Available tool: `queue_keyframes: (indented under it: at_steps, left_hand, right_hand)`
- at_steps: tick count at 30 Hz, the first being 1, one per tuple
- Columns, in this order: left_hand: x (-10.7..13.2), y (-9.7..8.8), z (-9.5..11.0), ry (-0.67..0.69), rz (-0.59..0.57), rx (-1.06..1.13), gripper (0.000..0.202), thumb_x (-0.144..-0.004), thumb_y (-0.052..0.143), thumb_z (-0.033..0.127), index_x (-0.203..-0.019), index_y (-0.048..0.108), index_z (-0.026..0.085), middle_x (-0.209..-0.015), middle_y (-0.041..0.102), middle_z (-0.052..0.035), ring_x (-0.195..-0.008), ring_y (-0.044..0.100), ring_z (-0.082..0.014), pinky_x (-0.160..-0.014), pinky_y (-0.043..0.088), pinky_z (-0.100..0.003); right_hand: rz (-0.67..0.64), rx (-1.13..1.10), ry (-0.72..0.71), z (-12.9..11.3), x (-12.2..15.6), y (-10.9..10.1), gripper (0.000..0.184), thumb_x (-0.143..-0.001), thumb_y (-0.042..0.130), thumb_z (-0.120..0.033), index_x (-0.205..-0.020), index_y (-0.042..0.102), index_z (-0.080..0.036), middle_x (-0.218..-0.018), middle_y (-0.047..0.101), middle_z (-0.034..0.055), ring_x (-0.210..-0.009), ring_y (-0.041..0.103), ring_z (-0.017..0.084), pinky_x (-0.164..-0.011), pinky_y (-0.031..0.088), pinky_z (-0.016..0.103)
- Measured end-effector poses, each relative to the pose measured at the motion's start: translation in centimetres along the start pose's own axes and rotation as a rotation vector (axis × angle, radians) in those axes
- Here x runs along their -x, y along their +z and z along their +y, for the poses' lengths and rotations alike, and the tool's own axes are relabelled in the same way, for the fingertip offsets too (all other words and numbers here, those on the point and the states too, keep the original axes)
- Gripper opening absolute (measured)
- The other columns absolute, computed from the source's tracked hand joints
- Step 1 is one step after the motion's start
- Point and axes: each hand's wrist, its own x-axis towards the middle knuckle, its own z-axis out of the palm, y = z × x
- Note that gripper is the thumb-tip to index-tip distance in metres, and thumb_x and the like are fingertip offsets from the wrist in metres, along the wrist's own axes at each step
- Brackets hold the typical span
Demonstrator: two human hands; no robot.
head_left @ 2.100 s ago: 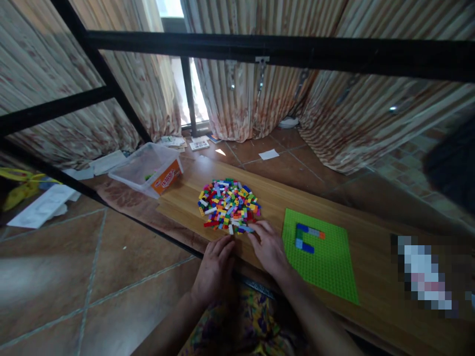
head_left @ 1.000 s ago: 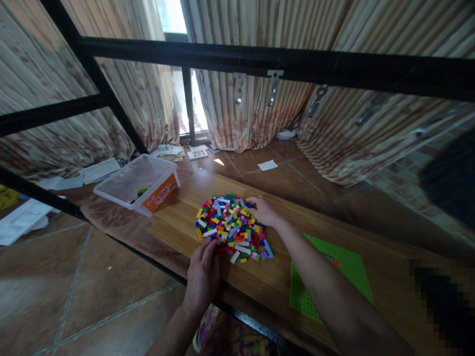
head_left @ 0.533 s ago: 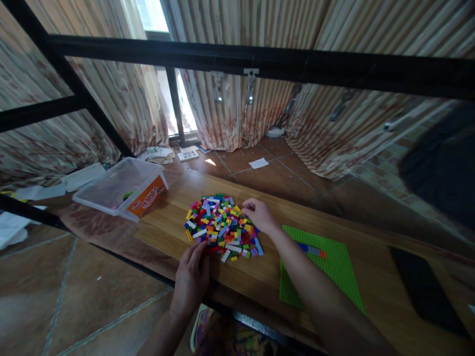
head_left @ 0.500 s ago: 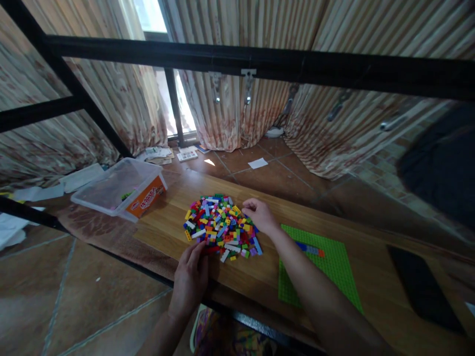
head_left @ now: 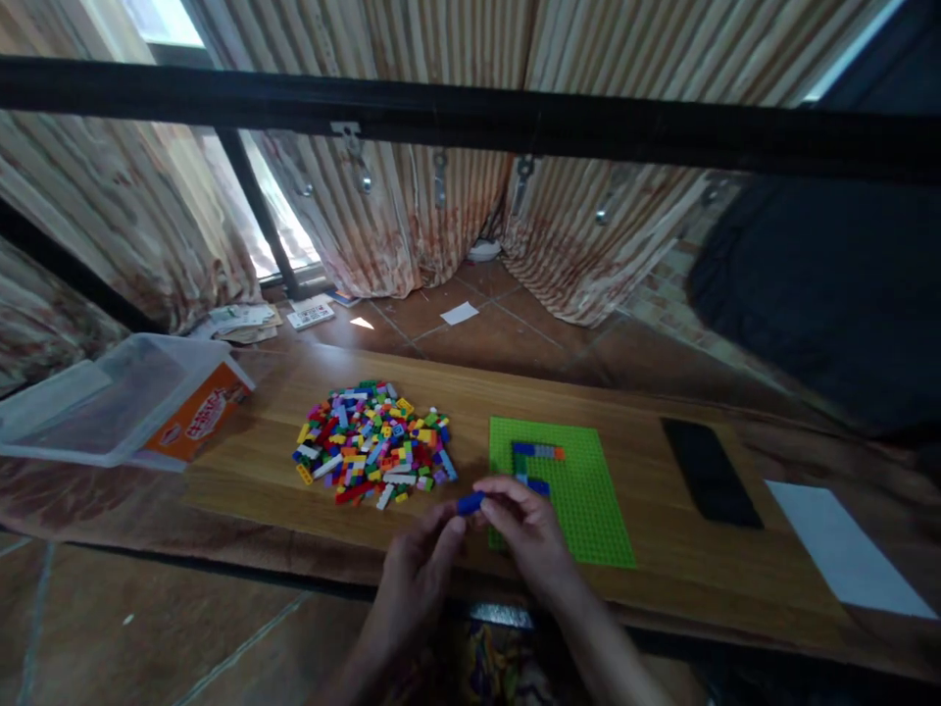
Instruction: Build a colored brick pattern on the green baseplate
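A blue toy brick [head_left: 470, 503] is pinched between my two hands, just left of the green baseplate. My left hand [head_left: 420, 559] grips its left end with thumb and fingers. On its right end are the closed fingertips of my right hand [head_left: 530, 529], which partly covers the baseplate's near left corner. The green baseplate [head_left: 580, 529] carries a row of blue, grey and orange bricks [head_left: 540, 451], with more blue and green ones below its left end. Left of my hands lies a heap of mixed coloured bricks [head_left: 374, 446].
A clear plastic box [head_left: 139, 392] with an orange label stands at the table's left end. On the right lie a black flat object [head_left: 712, 471] and a white sheet [head_left: 845, 544]. A black metal bar [head_left: 470, 113] crosses above the wooden table [head_left: 441, 368].
My right hand has left the heap and come nearer my left hand. Both now hold a blue brick beside the baseplate. The view has turned to the right.
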Motion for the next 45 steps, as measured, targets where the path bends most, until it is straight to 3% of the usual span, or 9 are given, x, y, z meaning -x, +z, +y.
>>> queue_keyframes:
  at_steps: [2,5,11,16,22,27,32,45]
  left_hand:
    - [0.2,2.0,-0.1,-0.068,-0.079,0.12,0.03,-0.086,0.058,0.039,-0.099,0.072,0.016,-0.077,0.071,-0.0038,-0.07,0.064,-0.0158,-0.064,0.052,-0.024]
    - [0.7,4.0,-0.4,-0.108,-0.172,0.176,0.023,-0.084,0.06,0.034,-0.094,0.073,0.018,-0.085,0.074,-0.0035,-0.081,0.067,-0.0179,-0.074,0.053,-0.025]
    - [1.0,6.4,-0.7,0.068,-0.264,-0.171,0.023,-0.088,0.051,0.022,-0.099,0.072,0.021,-0.091,0.074,-0.0042,-0.083,0.068,-0.0172,-0.077,0.054,-0.026]
    - [-0.1,7.8,-0.8,0.232,-0.236,-0.344,0.027,-0.089,0.047,0.017,-0.103,0.069,0.021,-0.097,0.074,-0.0059,-0.09,0.068,-0.0182,-0.081,0.055,-0.03]
    - [-3.0,7.7,-0.9,0.403,-0.123,-0.587,0.028,-0.089,0.048,0.022,-0.112,0.065,0.021,-0.104,0.069,-0.0078,-0.095,0.066,-0.0199,-0.085,0.055,-0.034]
    - [-6.0,8.1,-0.6,0.582,-0.068,-0.792,0.029,-0.087,0.052,0.021,-0.113,0.064,0.018,-0.111,0.064,-0.0105,-0.102,0.059,-0.0241,-0.093,0.05,-0.042]
    - [-7.7,9.3,-0.5,0.582,-0.142,-0.829,0.027,-0.086,0.055,0.018,-0.111,0.066,0.018,-0.111,0.063,-0.0096,-0.103,0.056,-0.0238,-0.095,0.047,-0.042]
    - [-8.3,10.6,-0.3,0.557,-0.229,-0.881,0.019,-0.09,0.054,0.025,-0.098,0.071,0.023,-0.096,0.068,-0.0051,-0.096,0.055,-0.023,-0.087,0.044,-0.041]
  right_hand:
    - [0.058,0.059,-0.039,0.1,2.2,-1.0,0.017,-0.08,0.066,-0.038,-0.089,0.071,-0.025,-0.083,0.067,0.0012,-0.076,0.063,0.016,-0.07,0.053,0.028]
    - [0.112,0.083,-0.006,0.1,4.7,-2.9,0.016,-0.079,0.068,-0.037,-0.089,0.071,-0.025,-0.082,0.066,0.0011,-0.077,0.061,0.016,-0.07,0.052,0.027]
    - [0.153,0.017,0.096,0.2,6.5,-6.0,0.019,-0.074,0.073,-0.039,-0.082,0.07,-0.022,-0.079,0.068,0.002,-0.076,0.064,0.017,-0.07,0.053,0.028]
    - [0.15,0.214,-0.005,0.3,5.9,-9.0,0.016,-0.079,0.068,-0.034,-0.091,0.072,-0.025,-0.092,0.07,0.0034,-0.09,0.065,0.019,-0.08,0.053,0.032]
    - [0.344,0.496,-0.245,1.5,1.9,-12.6,0.017,-0.082,0.063,-0.031,-0.095,0.074,-0.027,-0.102,0.071,0.0053,-0.101,0.063,0.022,-0.094,0.047,0.043]
    - [0.351,0.566,-0.282,2.7,-0.5,-12.5,0.017,-0.081,0.064,-0.029,-0.094,0.075,-0.028,-0.097,0.072,0.0039,-0.098,0.062,0.022,-0.093,0.047,0.042]
    - [0.323,0.611,-0.275,3.0,-0.6,-12.1,0.017,-0.082,0.063,-0.028,-0.093,0.075,-0.027,-0.092,0.072,0.0038,-0.093,0.062,0.021,-0.088,0.049,0.04]
    - [0.27,0.677,-0.296,2.6,-0.7,-12.4,0.022,-0.083,0.061,-0.023,-0.1,0.074,-0.027,-0.092,0.073,0.0029,-0.09,0.064,0.02,-0.085,0.051,0.038]
